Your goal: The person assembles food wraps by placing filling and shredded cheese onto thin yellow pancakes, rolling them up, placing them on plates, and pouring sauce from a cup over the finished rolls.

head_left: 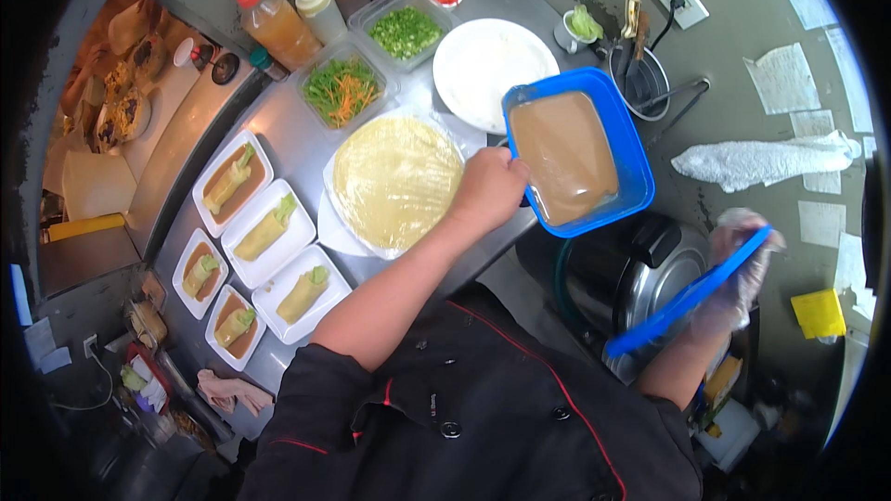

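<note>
My bare left hand (490,189) grips the near left side of a blue tub (634,144), tilted slightly and holding smooth brown sauce (564,150). Over on the right, my right hand (735,264), in a clear plastic glove, holds a flat blue lid (682,304) on edge, apart from the tub. Left of my left hand lies a stack of thin yellow wrappers (397,181) under shiny film. White dishes with green-tipped rolls stand further left; a larger tray (243,269) has its roll without sauce, while one dish (209,193) shows brown sauce around its roll.
A white plate (492,70) lies behind the tub, beside containers of chopped scallion (406,33) and shredded greens with carrot (341,93). Squeeze bottles (320,11) line the back. A round metal cooker (640,269) stands below the tub; a white towel (761,160) hangs at right.
</note>
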Demonstrator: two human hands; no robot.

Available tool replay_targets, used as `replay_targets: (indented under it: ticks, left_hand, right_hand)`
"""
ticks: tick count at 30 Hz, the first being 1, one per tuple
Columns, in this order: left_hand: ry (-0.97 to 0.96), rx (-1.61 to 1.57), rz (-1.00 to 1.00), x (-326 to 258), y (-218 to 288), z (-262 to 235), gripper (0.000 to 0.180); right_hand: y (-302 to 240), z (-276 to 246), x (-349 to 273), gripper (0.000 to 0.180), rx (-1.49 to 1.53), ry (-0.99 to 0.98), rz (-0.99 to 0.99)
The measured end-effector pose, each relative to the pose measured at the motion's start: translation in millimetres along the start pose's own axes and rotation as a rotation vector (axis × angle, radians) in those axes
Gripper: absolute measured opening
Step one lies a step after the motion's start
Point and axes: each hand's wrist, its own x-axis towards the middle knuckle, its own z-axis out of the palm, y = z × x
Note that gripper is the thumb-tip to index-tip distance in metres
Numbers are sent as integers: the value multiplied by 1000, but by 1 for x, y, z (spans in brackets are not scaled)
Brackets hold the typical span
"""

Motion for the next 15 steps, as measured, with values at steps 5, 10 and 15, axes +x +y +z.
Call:
replay_targets:
  ticks: [5, 10, 15]
  left_hand:
    - [99, -262, -9, 70, 24, -37, 30]
    - [142, -308, 89, 150, 64, -54, 25]
    - [171, -413, 52, 251, 34, -54, 23]
  right_hand:
    - [7, 131, 50, 29, -45, -34, -668]
    - [133, 222, 120, 41, -789, -303, -1328]
    - [217, 260, 156, 45, -977, -492, -1142]
